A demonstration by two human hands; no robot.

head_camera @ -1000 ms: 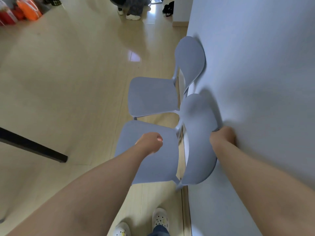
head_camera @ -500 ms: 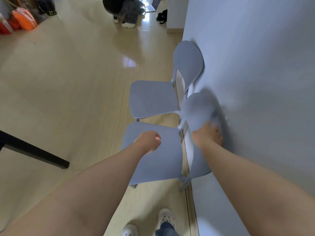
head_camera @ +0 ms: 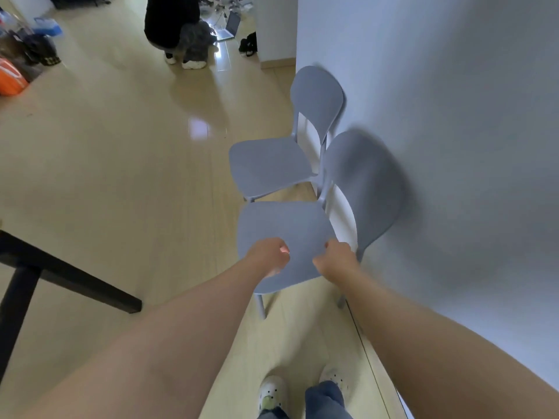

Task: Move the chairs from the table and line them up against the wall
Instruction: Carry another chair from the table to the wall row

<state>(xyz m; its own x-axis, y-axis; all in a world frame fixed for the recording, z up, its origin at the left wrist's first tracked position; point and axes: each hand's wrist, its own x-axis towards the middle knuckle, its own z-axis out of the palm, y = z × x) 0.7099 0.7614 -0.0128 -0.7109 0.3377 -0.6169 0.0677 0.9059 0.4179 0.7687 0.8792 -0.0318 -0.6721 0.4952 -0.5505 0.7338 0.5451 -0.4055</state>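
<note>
Two grey-blue plastic chairs stand side by side with their backs to the white wall [head_camera: 453, 146] on the right. The far chair [head_camera: 269, 164] is untouched. The near chair [head_camera: 284, 225] rests on its legs on the floor, its backrest [head_camera: 366, 189] close to the wall. My left hand [head_camera: 269, 257] is a closed fist over the near chair's seat, with nothing seen in it. My right hand [head_camera: 335, 261] hovers over the seat's right front corner, fingers curled down, off the backrest.
A black table [head_camera: 69, 282] with a dark leg juts in at the lower left. A crouching person [head_camera: 175, 28] and a laptop [head_camera: 228, 27] are at the far end of the wooden floor. Bags [head_camera: 18, 71] lie at the far left. My shoes [head_camera: 272, 394] are at the bottom.
My right hand left the near chair's backrest and drew back to the seat's right front corner. The near chair now stands square on the floor. My view pulled back from the chairs.
</note>
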